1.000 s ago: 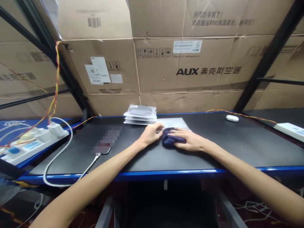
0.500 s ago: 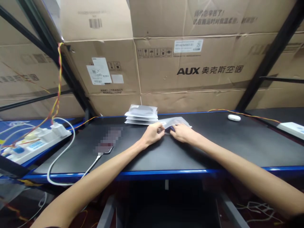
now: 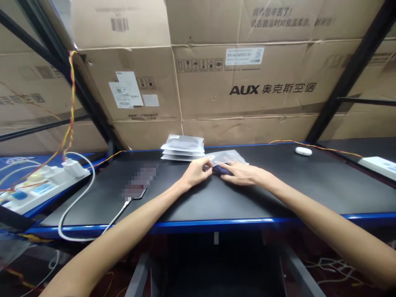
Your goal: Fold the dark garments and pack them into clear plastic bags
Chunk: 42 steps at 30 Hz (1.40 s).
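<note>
A translucent frosted plastic bag lies on the black table mat in front of me, with a small white label near its left corner. My left hand pinches the bag's near left corner between thumb and fingers. At the bag's near edge sits a dark blue, soft-looking item, partly covered by fingers; how much of it is inside the bag I cannot tell. My right hand rests over the item and the bag, fingers stretched out and somewhat apart. Just behind my left hand stands a stack of filled frosted bags.
A phone with a blurred screen lies left on a white charging cable. Power strips stand at the far left and right. A small white case lies back right. Cardboard boxes wall the back.
My right hand's fingers have straightened and spread over the bag, and more of the dark blue item shows. My left hand keeps its pinch. The view has shifted slightly.
</note>
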Each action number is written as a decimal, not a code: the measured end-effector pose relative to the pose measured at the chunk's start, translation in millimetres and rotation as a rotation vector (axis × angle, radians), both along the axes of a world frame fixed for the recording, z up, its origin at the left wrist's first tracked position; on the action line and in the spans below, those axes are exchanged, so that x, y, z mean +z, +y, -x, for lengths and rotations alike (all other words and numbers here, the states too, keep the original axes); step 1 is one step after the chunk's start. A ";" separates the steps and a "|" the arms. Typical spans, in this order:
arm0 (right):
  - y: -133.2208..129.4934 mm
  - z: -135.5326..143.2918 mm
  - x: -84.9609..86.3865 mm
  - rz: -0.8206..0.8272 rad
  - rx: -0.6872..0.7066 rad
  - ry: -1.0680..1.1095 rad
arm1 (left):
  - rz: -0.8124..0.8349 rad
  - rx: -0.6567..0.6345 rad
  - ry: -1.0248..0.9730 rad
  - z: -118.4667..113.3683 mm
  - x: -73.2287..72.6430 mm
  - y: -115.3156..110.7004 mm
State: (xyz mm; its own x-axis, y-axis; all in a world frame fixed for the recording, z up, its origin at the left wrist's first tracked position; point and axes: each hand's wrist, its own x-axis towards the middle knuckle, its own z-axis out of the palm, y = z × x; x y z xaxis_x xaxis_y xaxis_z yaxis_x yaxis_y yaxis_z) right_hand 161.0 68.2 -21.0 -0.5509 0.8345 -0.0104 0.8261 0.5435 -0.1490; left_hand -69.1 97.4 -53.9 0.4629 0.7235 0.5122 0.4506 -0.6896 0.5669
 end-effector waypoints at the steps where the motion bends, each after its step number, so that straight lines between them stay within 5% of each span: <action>1: 1.7 2.9 -0.4 -0.022 0.005 -0.022 | -0.005 -0.003 -0.001 0.3 -0.3 0.3; 10: 15.0 30.0 -1.8 -0.117 -0.212 -0.051 | -0.059 -0.004 0.007 1.6 -2.3 1.7; 17: 9.0 0.2 -5.7 -0.059 0.017 0.045 | -0.046 0.015 0.023 3.2 0.1 2.5; 27: 16.6 33.9 -11.4 -0.161 -0.169 -0.105 | -0.109 -0.002 0.066 4.5 -0.8 3.8; 30: 7.7 19.9 -13.9 -0.190 -0.097 -0.028 | -0.122 0.048 0.090 7.3 1.1 6.1; 34: -6.7 -18.2 -16.7 -0.125 0.189 0.296 | -0.176 0.170 0.206 18.2 7.1 10.1; 38: -8.6 -52.5 -19.6 -0.229 -0.003 0.649 | -0.243 0.228 0.350 26.5 11.3 12.4; 42: 1.5 -67.7 -28.4 -0.354 0.106 0.536 | -0.401 0.038 0.486 18.6 8.2 10.5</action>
